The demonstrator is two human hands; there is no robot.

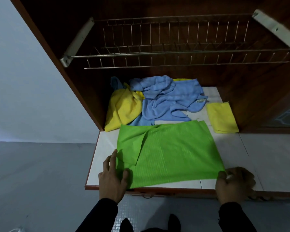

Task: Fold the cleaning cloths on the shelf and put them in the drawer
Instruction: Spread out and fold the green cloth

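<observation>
You stand at a dark wooden cabinet [241,77] with a wire rack [174,52] overhead and a white tiled shelf [251,148] below it. The green cloth [171,153] is the widest thing on that shelf: it lies spread almost flat at the front edge, with one diagonal crease running from its far side toward the near left corner. Behind it a rumpled blue cloth [167,99] is heaped against a bunched yellow cloth [122,109], the two touching, and a folded yellow cloth [222,118] sits apart at the right. Below the shelf's front lip you can make out only a sliver of what is probably the drawer; whether it is open cannot be told.

Your left hand [112,178] pinches the near left corner of the green cloth, thumb on top. Your right hand [234,183] pinches the near right corner, fingers curled around the edge.

The green cloth looks thin, light and limp, so it will probably sag and drag if you lift it from one point. Take it by both corners and keep the edge taut while you fold it over
</observation>
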